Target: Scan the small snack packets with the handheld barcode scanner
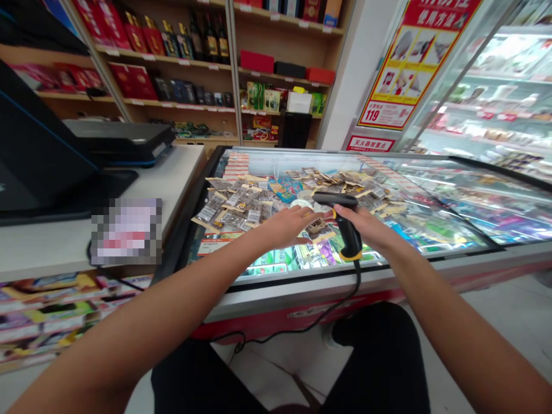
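Right hand (366,227) grips barcode scanner (345,224) handle. Left hand (287,227) pinches small packet (319,230) under scanner head, over freezer lid (431,230).

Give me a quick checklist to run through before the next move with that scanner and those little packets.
1. Hold on the scanner: ok, the right hand is wrapped round its handle.
2. Nearest packet steadied: ok, the left hand lies flat with its fingertips touching it.
3. Scanner's aim at that packet: cannot tell.
4. Barcode facing up: cannot tell, too small.
5. The cable free: ok, it hangs loose below the freezer lid.
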Available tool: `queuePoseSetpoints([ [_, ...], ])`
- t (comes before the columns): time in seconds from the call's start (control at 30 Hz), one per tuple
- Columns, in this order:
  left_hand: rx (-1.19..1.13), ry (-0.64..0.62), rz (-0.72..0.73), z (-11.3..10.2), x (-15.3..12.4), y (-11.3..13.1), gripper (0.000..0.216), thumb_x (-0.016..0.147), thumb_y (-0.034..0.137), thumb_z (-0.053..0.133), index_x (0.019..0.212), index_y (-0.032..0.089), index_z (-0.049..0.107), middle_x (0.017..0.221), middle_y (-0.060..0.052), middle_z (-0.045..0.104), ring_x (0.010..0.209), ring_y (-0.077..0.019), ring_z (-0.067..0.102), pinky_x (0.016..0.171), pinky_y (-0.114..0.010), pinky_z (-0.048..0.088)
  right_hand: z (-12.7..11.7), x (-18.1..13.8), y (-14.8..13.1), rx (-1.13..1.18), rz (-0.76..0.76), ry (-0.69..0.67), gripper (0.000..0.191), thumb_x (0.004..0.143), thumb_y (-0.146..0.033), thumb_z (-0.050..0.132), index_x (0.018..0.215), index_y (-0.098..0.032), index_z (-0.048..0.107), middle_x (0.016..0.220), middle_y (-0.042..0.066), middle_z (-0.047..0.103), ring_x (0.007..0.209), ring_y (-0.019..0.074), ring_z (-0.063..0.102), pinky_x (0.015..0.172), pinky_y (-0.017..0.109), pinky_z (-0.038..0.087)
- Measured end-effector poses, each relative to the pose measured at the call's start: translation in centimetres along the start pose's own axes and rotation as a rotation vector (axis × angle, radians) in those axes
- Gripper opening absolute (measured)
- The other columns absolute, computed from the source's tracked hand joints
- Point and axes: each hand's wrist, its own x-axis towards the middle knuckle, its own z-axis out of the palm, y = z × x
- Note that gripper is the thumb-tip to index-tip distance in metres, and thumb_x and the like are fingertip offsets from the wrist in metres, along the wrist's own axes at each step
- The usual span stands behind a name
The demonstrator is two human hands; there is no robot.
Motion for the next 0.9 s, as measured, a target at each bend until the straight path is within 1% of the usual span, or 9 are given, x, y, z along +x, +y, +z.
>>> queuePoseSetpoints([
  [0.07,0.056,-0.004,0.019,0.0,0.0,-0.2,0.051,0.096,0.041,0.057,0.142,0.019,0.049,0.138,-0.013,0.059,0.120,-0.0280,0.057,0.096,-0.038,0.045,0.1,0.4,0.1,0.185,0.067,0.028,0.040,0.085,-0.059,0.066,0.098,-0.022,0.069,0.106,0.008,0.074,0.094,0.0235,0.070,0.091,0.038,0.053],
  [0.13,0.107,-0.016,0.025,-0.2,0.1,-0.2,0.040,0.099,0.037,0.053,0.134,0.018,0.057,0.131,-0.013,0.063,0.116,-0.0292,0.059,0.093,-0.040,0.045,-0.1,0.5,0.1,0.326,0.105,0.040,0.039,0.083,-0.059,0.067,0.093,-0.022,0.063,0.091,0.006,0.072,0.071,0.0187,0.067,0.070,0.033,0.056],
  [0.2,0.108,0.008,-0.015,-0.3,0.4,0.0,0.034,0.102,0.033,0.046,0.128,0.017,0.061,0.122,-0.013,0.067,0.112,-0.0298,0.061,0.090,-0.041,0.046,-0.5,0.1,-0.1,0.410,0.095,0.009,0.039,0.081,-0.059,0.068,0.091,-0.023,0.058,0.073,-0.001,0.062,0.050,0.0125,0.053,0.051,0.028,0.046],
  [0.27,0.021,0.079,-0.143,-0.3,0.7,0.1,0.034,0.104,0.029,0.036,0.121,0.017,0.063,0.114,-0.013,0.070,0.106,-0.0292,0.064,0.086,-0.041,0.048,-1.0,-0.6,-0.4,0.462,0.065,-0.042,0.037,0.080,-0.057,0.067,0.089,-0.023,0.056,0.063,-0.006,0.047,0.042,0.0090,0.037,0.043,0.025,0.035],
  [0.37,-0.328,0.245,-0.467,-0.1,1.1,-0.6,0.032,0.103,0.029,0.034,0.096,0.017,0.063,0.093,-0.011,0.071,0.088,-0.0249,0.067,0.077,-0.037,0.050,-1.5,-1.6,-1.0,0.497,0.033,-0.082,0.031,0.079,-0.051,0.066,0.086,-0.023,0.055,0.061,-0.007,0.040,0.042,0.0079,0.031,0.043,0.025,0.028],
  [0.43,-0.599,0.335,-0.652,0.3,1.3,-1.5,0.032,0.102,0.031,0.035,0.078,0.020,0.053,0.077,-0.006,0.067,0.072,-0.0203,0.066,0.068,-0.033,0.052,-1.4,-2.1,-1.2,0.464,0.021,-0.116,0.030,0.080,-0.048,0.068,0.084,-0.021,0.055,0.061,-0.006,0.043,0.042,0.0078,0.034,0.044,0.025,0.026],
  [0.47,-0.699,0.358,-0.706,0.6,1.4,-2.1,0.033,0.102,0.031,0.034,0.074,0.021,0.049,0.071,-0.004,0.064,0.065,-0.0183,0.065,0.064,-0.031,0.052,-1.2,-2.3,-1.3,0.430,0.013,-0.133,0.029,0.080,-0.046,0.069,0.082,-0.021,0.055,0.060,-0.006,0.044,0.042,0.0077,0.036,0.043,0.025,0.024],
  [0.6,-0.828,0.371,-0.763,1.5,1.4,-3.8,0.034,0.102,0.032,0.030,0.073,0.022,0.044,0.066,-0.002,0.061,0.056,-0.0153,0.063,0.052,-0.027,0.052,-0.1,-2.5,-1.7,0.271,-0.040,-0.181,0.032,0.085,-0.043,0.070,0.074,-0.019,0.052,0.059,-0.005,0.046,0.042,0.0067,0.039,0.043,0.024,0.023],
  [0.9,-0.793,0.347,-0.756,1.3,1.3,-3.4,0.031,0.100,0.031,0.036,0.072,0.022,0.045,0.064,0.000,0.061,0.054,-0.0157,0.062,0.056,-0.028,0.050,1.1,-2.2,-2.4,0.132,-0.092,-0.127,0.039,0.087,-0.047,0.070,0.068,-0.019,0.049,0.057,-0.005,0.047,0.041,0.0067,0.041,0.041,0.024,0.028],
])
